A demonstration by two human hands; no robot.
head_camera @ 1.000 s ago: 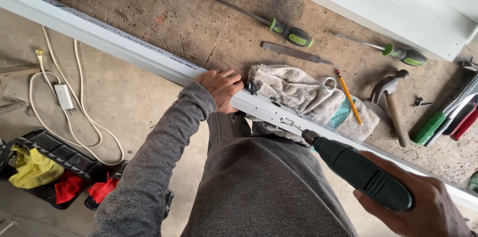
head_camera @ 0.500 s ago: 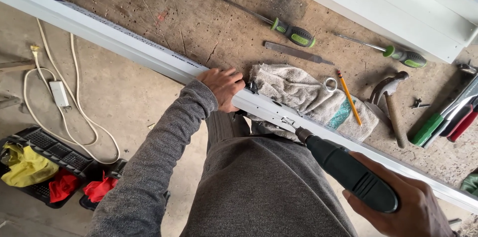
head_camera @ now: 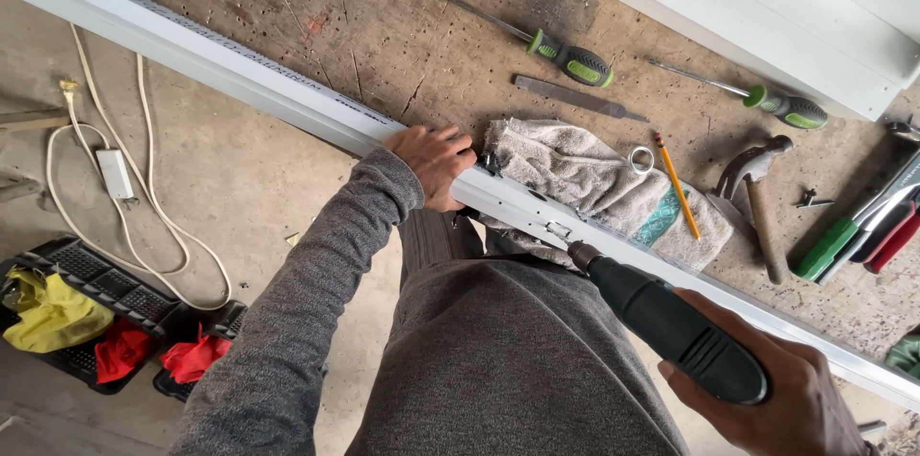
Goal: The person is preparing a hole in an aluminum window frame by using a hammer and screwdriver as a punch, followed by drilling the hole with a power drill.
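Observation:
A long white profile bar point(head_camera: 240, 73) lies diagonally along the edge of a worn wooden workbench point(head_camera: 402, 25). My left hand point(head_camera: 436, 161) presses down on the bar near its middle. My right hand point(head_camera: 786, 399) grips a dark green power drill point(head_camera: 671, 327), whose tip meets a small metal fitting point(head_camera: 558, 231) on the bar. A folded grey towel point(head_camera: 594, 183) lies under the bar just beyond the drill tip.
On the bench lie two green-handled screwdrivers point(head_camera: 575, 61) point(head_camera: 786, 109), a flat file point(head_camera: 575, 99), a pencil point(head_camera: 676, 186), a hammer point(head_camera: 757, 197), pliers point(head_camera: 862, 226) and a white board point(head_camera: 767, 15). Below on the floor are a white cable point(head_camera: 115, 178) and a black crate with rags point(head_camera: 86, 322).
The drill has moved left along the bar, so its tip now sits at the metal fitting. My left hand stays on the bar.

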